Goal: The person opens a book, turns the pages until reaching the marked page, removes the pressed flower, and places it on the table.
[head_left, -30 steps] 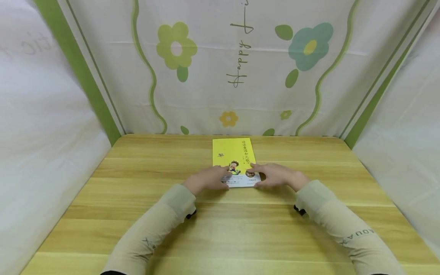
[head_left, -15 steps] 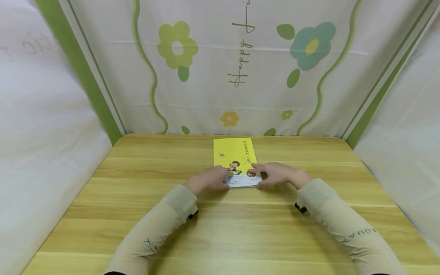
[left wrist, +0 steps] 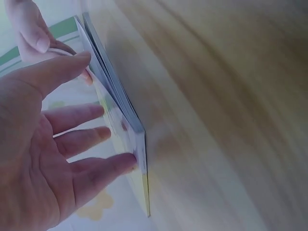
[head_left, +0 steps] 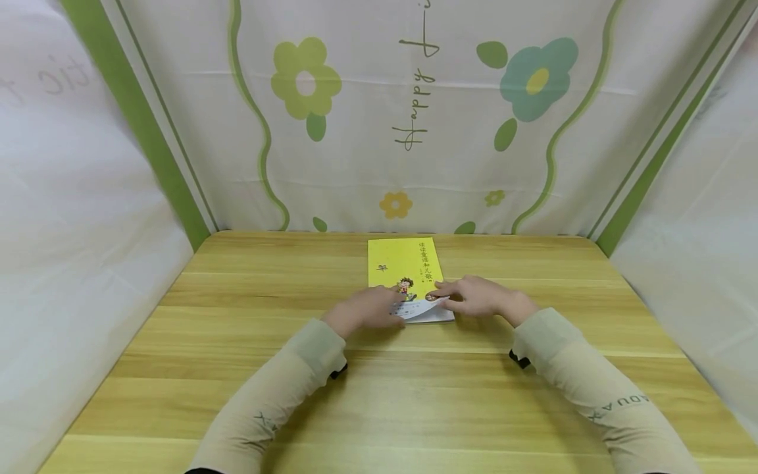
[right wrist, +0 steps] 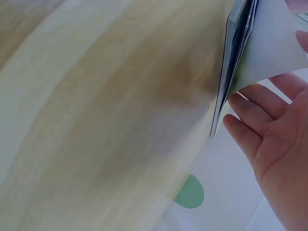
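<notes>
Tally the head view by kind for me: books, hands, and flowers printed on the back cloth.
Books: 1 (yellow book)
Hands: 2 (left hand, right hand)
Flowers: 4 (yellow-green flower, teal flower, orange flower, small green flower)
Total: 7

One book point(head_left: 403, 260), two hands point(head_left: 372, 307) point(head_left: 476, 296), two sleeves point(head_left: 272, 395) point(head_left: 592, 382), one table point(head_left: 414, 408)

The left arm point(head_left: 272, 395) and right arm point(head_left: 595, 385), both sleeved, reach forward and angle toward each other, the hands bending inward at the wrists, near one another but apart. The left hand point(head_left: 373, 306) has its thumb extended and its visible fingers point(left wrist: 98, 178) spread, slightly bent. The right hand point(head_left: 476, 296) appears to pinch between thumb and index finger, though its wrist view crops the thumb.
</notes>
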`<state>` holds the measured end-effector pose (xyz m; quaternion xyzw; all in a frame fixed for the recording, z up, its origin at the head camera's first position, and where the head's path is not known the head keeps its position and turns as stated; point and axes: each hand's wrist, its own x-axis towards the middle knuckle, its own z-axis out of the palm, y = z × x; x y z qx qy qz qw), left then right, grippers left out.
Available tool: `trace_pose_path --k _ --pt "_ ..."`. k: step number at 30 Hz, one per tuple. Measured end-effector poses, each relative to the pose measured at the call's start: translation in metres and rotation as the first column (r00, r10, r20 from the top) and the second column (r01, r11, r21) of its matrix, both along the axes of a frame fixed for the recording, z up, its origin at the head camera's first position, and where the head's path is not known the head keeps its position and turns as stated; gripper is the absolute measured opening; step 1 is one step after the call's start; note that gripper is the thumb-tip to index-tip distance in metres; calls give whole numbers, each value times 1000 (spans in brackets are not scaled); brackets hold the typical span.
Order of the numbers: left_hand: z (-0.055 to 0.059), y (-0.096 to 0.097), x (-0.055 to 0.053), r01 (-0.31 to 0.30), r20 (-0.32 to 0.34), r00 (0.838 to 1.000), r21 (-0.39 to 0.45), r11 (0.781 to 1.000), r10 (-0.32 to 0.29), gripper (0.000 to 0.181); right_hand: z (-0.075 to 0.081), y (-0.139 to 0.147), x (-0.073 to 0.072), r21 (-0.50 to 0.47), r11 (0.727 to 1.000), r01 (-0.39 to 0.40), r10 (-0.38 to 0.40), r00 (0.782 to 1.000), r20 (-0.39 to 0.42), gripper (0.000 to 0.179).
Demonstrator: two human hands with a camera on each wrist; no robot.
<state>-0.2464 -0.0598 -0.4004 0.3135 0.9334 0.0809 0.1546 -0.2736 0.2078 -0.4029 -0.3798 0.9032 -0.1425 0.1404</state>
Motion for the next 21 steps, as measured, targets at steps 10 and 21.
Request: trace_pose_path --k 10,21 --pt "-3 14 2 -63 -21 998 22 998 63 45 -1 -1 1 -23 998 55 -56 998 -16 49" --pt "-5 24 3 -126 -42 991 25 992 127 26 -3 0 3 -84 994 74 -74 997 -2 47"
